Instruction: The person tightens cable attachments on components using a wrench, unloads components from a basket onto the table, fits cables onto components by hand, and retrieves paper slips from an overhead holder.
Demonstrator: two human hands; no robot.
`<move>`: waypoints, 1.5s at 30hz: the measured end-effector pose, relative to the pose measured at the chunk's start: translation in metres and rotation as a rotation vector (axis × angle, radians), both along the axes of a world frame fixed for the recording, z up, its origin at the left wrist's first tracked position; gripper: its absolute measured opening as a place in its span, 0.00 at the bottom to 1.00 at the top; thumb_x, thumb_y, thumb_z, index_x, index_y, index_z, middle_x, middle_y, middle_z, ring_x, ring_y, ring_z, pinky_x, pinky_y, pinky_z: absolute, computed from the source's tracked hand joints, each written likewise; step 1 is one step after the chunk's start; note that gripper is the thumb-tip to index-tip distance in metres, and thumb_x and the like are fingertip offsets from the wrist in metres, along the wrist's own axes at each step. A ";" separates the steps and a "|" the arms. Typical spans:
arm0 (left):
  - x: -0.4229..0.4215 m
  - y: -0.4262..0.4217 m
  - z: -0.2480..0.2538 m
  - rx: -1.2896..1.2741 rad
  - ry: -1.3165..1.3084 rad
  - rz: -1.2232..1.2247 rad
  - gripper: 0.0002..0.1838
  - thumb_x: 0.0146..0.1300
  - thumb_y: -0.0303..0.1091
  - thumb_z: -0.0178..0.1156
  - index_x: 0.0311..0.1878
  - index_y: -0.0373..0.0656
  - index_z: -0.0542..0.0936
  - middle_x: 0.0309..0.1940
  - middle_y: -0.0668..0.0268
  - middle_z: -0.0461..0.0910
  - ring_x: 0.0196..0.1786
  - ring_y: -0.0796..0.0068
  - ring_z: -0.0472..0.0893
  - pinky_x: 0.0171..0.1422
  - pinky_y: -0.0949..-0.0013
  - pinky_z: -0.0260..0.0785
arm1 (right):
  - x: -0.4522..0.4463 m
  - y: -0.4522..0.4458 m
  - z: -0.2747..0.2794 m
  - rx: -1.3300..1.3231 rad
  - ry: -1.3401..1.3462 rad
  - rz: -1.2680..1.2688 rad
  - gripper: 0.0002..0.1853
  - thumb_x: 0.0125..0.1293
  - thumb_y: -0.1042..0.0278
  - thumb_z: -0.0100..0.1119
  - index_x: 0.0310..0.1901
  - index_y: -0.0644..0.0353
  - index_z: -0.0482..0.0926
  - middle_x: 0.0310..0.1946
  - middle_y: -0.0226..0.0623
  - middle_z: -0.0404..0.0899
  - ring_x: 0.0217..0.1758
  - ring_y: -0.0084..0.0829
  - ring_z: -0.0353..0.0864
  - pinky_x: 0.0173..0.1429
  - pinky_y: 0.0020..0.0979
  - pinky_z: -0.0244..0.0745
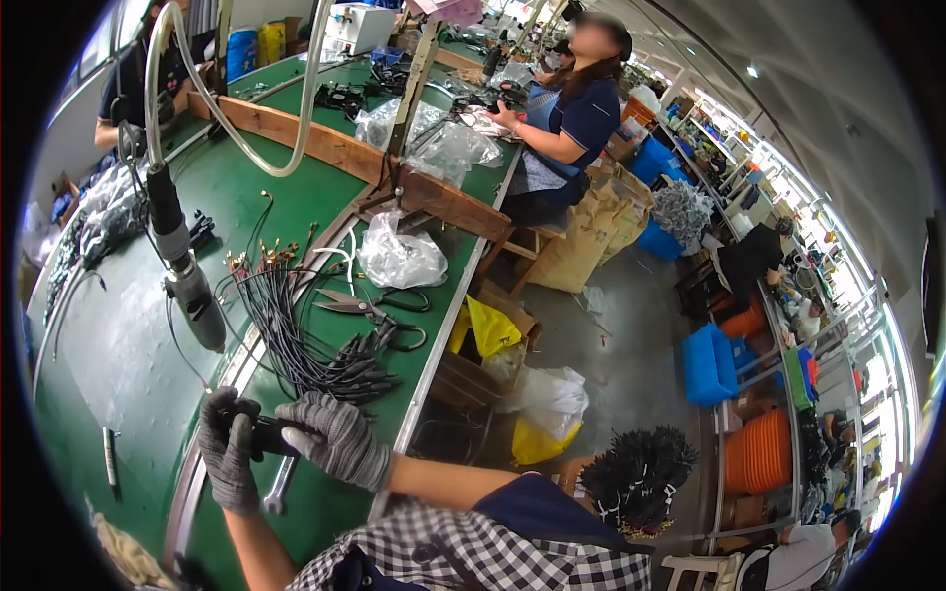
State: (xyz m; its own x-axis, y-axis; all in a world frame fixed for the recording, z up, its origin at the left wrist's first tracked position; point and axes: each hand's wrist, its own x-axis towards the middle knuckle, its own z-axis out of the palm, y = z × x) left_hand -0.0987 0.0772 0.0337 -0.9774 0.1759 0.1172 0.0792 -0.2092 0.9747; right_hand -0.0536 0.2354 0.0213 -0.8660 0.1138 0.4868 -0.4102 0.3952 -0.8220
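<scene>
Both my hands wear grey knitted gloves and meet at the near edge of the green bench. My left hand (229,448) is closed around a small black part (268,436), whose exact kind I cannot make out. From the other side, my right hand (340,440) pinches the same part. A thin dark wire rises from beside my left fingers. Just beyond hangs a power screwdriver (193,295), pointing down. A bundle of black cables (301,330) with brass-coloured ends lies past my right hand, next to black-handled scissors (379,313). A wrench (280,485) lies below my hands.
A wooden rail (335,150) crosses the bench, with a clear plastic bag (402,251) before it. A marker pen (110,458) lies at left. Another person (576,118) stands across at the right. Cartons, bags and a black cable bundle (641,473) are on the floor.
</scene>
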 end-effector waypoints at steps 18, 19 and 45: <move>0.002 -0.007 0.012 -0.128 -0.259 -0.169 0.07 0.56 0.30 0.63 0.33 0.38 0.77 0.23 0.67 0.78 0.24 0.81 0.76 0.27 0.79 0.67 | 0.000 0.004 0.011 0.257 0.042 0.012 0.13 0.55 0.69 0.62 0.42 0.61 0.81 0.33 0.41 0.81 0.33 0.38 0.81 0.40 0.32 0.77; 0.003 -0.004 0.020 -0.136 -0.285 -0.176 0.06 0.56 0.30 0.62 0.33 0.38 0.78 0.24 0.67 0.78 0.26 0.80 0.77 0.29 0.78 0.69 | 0.000 0.003 0.015 0.211 0.036 0.030 0.13 0.54 0.68 0.63 0.42 0.61 0.81 0.33 0.41 0.81 0.34 0.37 0.81 0.41 0.32 0.77; 0.009 -0.006 0.010 0.036 -0.141 -0.267 0.08 0.53 0.28 0.65 0.34 0.38 0.77 0.27 0.70 0.76 0.26 0.84 0.72 0.29 0.78 0.65 | -0.001 0.009 0.027 0.208 -0.042 0.169 0.10 0.54 0.67 0.66 0.36 0.61 0.80 0.32 0.41 0.79 0.32 0.36 0.80 0.36 0.31 0.75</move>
State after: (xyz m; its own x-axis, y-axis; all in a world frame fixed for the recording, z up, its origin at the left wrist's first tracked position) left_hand -0.0901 0.0710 0.0440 -0.9043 0.4268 -0.0056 -0.1186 -0.2388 0.9638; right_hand -0.0545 0.2439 0.0488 -0.8840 -0.1325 0.4482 -0.4520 0.4863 -0.7478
